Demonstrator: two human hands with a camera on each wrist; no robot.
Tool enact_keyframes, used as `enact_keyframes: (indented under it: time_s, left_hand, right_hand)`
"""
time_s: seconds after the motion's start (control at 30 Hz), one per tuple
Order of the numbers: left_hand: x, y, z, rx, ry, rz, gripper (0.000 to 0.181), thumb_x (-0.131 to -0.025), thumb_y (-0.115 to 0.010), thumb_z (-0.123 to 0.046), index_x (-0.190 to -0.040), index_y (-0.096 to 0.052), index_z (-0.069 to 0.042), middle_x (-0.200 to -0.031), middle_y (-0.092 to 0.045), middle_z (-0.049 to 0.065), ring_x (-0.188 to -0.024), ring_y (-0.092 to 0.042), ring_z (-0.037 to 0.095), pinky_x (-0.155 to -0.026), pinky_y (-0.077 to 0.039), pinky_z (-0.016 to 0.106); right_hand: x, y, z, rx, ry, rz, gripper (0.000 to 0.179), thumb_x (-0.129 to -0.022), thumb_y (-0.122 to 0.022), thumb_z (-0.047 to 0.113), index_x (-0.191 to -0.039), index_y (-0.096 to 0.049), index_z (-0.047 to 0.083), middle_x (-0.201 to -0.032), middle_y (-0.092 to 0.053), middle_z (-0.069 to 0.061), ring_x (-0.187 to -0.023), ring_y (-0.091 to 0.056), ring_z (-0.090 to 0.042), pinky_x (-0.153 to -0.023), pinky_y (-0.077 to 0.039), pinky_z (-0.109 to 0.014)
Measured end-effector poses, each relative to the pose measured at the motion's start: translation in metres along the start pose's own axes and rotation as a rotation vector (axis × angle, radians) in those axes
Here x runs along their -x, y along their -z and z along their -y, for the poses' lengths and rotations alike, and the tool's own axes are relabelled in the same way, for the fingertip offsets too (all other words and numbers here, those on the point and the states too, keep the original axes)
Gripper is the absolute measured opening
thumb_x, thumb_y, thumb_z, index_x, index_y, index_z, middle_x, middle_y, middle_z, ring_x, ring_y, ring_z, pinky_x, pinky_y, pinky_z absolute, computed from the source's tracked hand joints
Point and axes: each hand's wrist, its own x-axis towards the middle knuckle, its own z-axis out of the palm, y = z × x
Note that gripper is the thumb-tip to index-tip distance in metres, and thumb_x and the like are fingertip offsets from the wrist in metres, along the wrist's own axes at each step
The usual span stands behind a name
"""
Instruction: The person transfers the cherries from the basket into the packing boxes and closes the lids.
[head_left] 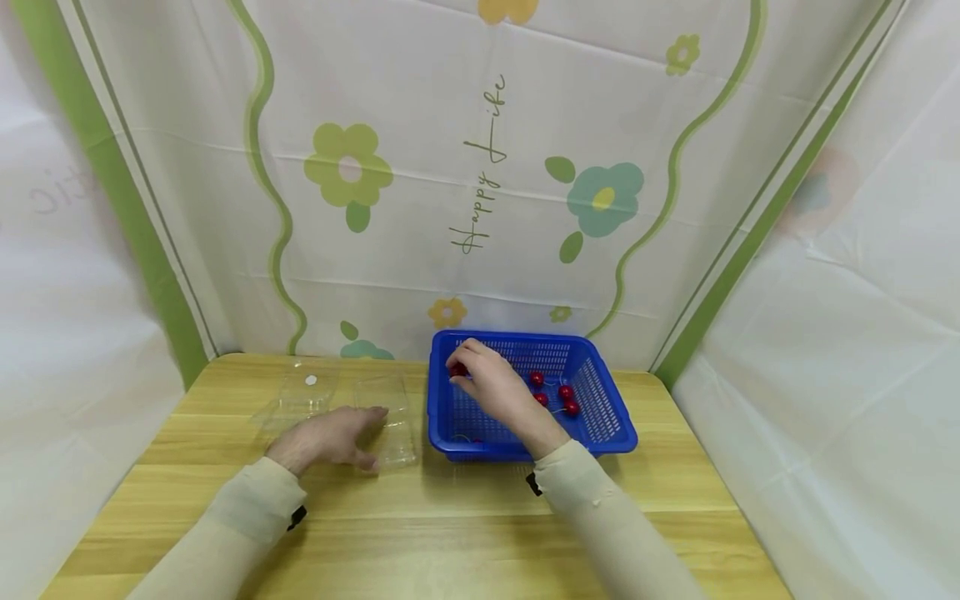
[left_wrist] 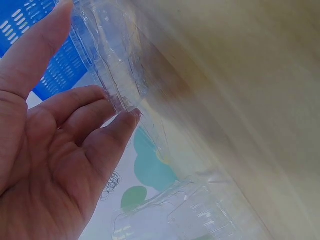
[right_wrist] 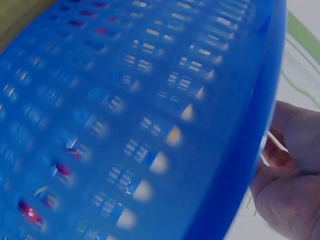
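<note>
My left hand [head_left: 333, 435] is beside a clear plastic container [head_left: 396, 425], its thumb and fingers spread. In the left wrist view the fingertips [left_wrist: 131, 117] touch the container's edge. My right hand [head_left: 487, 382] reaches over the left part of a blue plastic basket [head_left: 611, 408] and pinches a red cherry [head_left: 457, 369] between thumb and fingers. Several more cherries [head_left: 566, 392] with thin stems lie in the basket, mostly on its right side. The basket wall hides part of the right hand in the right wrist view.
Left of the container lies another clear plastic piece [head_left: 300, 398] with a white round spot. All stand on a wooden table [head_left: 420, 533]. A white flowered curtain [head_left: 420, 208] hangs behind the table, with white sheets at both sides.
</note>
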Motion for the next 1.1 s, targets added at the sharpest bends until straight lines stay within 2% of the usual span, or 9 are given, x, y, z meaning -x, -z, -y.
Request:
enact_keyframes:
  time_s: [0.17, 0.3, 0.73, 0.97, 1.1]
  left_hand:
    - [-0.001, 0.0, 0.001, 0.001, 0.004, -0.001, 0.095, -0.097, -0.099, -0.022, -0.173, -0.049, 0.006, -0.176, -0.057, 0.031, -0.163, -0.055, 0.056, -0.138, -0.045, 0.072]
    - [-0.001, 0.0, 0.001, 0.009, 0.004, -0.002, 0.095, -0.097, -0.099, -0.022, -0.173, -0.049, 0.007, -0.175, -0.058, 0.031, -0.163, -0.055, 0.057, -0.138, -0.044, 0.072]
    - [0.001, 0.0, 0.001, 0.02, -0.006, -0.005, 0.095, -0.097, -0.099, -0.022, -0.173, -0.049, 0.007, -0.174, -0.059, 0.032, -0.162, -0.056, 0.057, -0.137, -0.045, 0.072]
    - [0.001, -0.001, 0.002, 0.018, -0.019, -0.008, 0.095, -0.098, -0.098, -0.022, -0.172, -0.048, 0.009, -0.172, -0.061, 0.031, -0.161, -0.057, 0.056, -0.136, -0.046, 0.072]
    - [0.001, -0.001, 0.003, 0.013, -0.024, -0.008, 0.095, -0.098, -0.098, -0.023, -0.172, -0.048, 0.009, -0.172, -0.061, 0.032, -0.16, -0.058, 0.056, -0.135, -0.048, 0.072]
  right_hand:
    - [-0.003, -0.007, 0.01, -0.036, 0.002, -0.057, 0.021, -0.108, -0.086, 0.011, -0.127, -0.082, 0.004, -0.127, -0.077, -0.008, -0.118, -0.078, -0.025, -0.105, -0.071, -0.042]
    - [-0.005, -0.013, 0.018, -0.043, 0.008, -0.067, 0.02, -0.107, -0.088, 0.012, -0.125, -0.081, 0.005, -0.126, -0.077, -0.007, -0.117, -0.077, -0.024, -0.103, -0.07, -0.041]
    - [-0.012, -0.035, 0.042, 0.021, 0.074, -0.028, 0.018, -0.108, -0.087, 0.015, -0.123, -0.08, 0.009, -0.125, -0.078, -0.005, -0.116, -0.075, -0.023, -0.103, -0.069, -0.037]
    - [-0.014, -0.049, 0.052, 0.081, 0.126, -0.004, 0.015, -0.107, -0.088, 0.015, -0.12, -0.081, 0.01, -0.119, -0.078, -0.002, -0.109, -0.074, -0.019, -0.097, -0.067, -0.026]
    - [-0.014, -0.055, 0.058, 0.136, 0.154, 0.007, 0.015, -0.106, -0.09, 0.016, -0.118, -0.081, 0.011, -0.117, -0.078, -0.001, -0.108, -0.074, -0.018, -0.096, -0.067, -0.025]
